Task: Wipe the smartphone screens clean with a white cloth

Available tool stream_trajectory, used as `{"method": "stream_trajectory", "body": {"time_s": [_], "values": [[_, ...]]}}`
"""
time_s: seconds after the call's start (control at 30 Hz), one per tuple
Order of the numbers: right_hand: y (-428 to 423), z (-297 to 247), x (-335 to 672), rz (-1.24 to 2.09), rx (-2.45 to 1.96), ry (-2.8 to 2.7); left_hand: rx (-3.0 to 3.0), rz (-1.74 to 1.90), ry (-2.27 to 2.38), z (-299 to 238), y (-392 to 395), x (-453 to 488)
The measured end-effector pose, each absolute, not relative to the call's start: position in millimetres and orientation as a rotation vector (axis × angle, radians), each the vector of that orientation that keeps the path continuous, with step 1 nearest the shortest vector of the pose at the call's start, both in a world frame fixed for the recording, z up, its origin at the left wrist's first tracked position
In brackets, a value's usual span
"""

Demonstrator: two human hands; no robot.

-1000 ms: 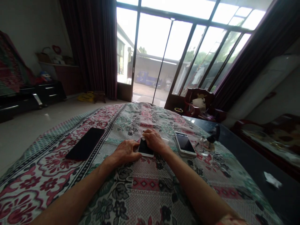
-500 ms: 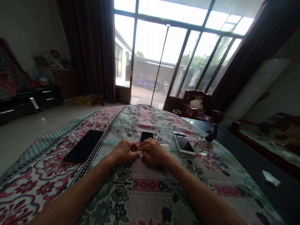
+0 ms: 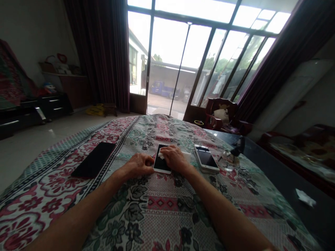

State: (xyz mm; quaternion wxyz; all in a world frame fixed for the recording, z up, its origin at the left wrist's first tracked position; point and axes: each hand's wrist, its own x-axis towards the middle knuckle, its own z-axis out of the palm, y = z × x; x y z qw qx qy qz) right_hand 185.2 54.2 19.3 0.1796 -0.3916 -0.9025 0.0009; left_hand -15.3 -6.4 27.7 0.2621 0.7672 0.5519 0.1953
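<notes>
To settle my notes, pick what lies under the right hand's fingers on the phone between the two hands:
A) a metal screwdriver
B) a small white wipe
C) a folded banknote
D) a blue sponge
B: a small white wipe shows under the fingers of the right hand, on the dark screen of the white-framed smartphone.
</notes>
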Motion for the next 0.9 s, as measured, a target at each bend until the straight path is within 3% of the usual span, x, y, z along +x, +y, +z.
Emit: {"method": "stream_trajectory", "body": {"time_s": [0.4, 0.7, 0.9], "values": [[26, 19, 174, 0.259, -0.815, -2.616, 2.099, 0.543, 1.569, 27, -6, -16], [71, 7, 192, -0.011, -1.378, -2.328, 2.215, 0.796, 1.789, 11, -17, 16], [79, 7, 193, 0.032, -1.371, -2.306, 2.284, 0.889, 1.965, -8, -25, 50]]}}
